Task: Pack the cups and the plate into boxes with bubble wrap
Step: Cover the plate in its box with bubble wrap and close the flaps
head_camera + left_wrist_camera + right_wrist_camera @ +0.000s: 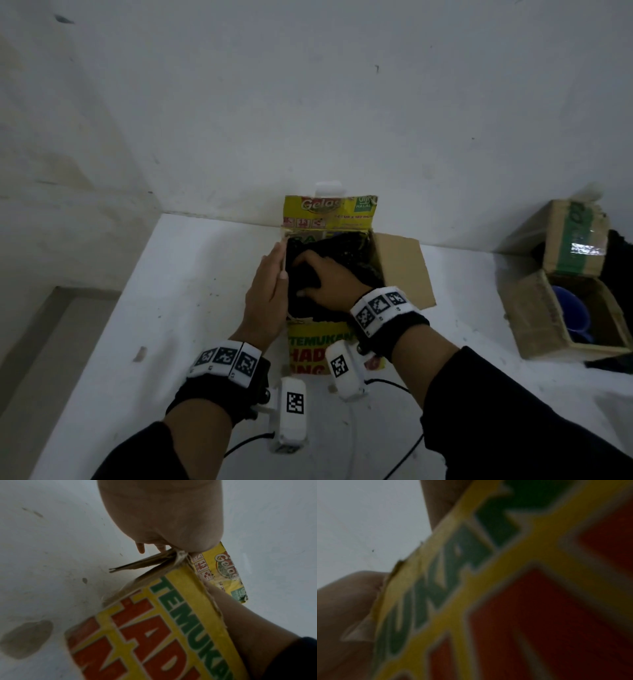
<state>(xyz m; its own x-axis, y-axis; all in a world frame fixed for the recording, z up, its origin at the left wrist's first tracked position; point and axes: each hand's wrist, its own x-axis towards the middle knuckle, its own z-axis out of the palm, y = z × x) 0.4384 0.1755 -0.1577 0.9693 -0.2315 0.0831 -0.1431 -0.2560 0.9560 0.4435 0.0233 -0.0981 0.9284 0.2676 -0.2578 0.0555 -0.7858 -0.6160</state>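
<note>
A yellow printed cardboard box [322, 349] stands open in the middle of the white table, its far flap up against the wall. Dark, black wrapping [346, 253] fills its inside; what it wraps is hidden. My left hand [269, 287] lies flat with straight fingers against the outside of the box's left flap [137, 565]. My right hand [325, 277] reaches down into the box, with fingers and thumb curled round a black wrapped bundle [303, 277]. The right wrist view shows only the box's front print [505, 588], blurred and close.
A second brown box [524, 308] stands open at the right of the table with a blue cup [572, 308] inside. Something black [618, 260] lies behind it. The yellow box's right flap [404, 270] lies folded outward. The table's left edge [102, 325] drops to a lower ledge.
</note>
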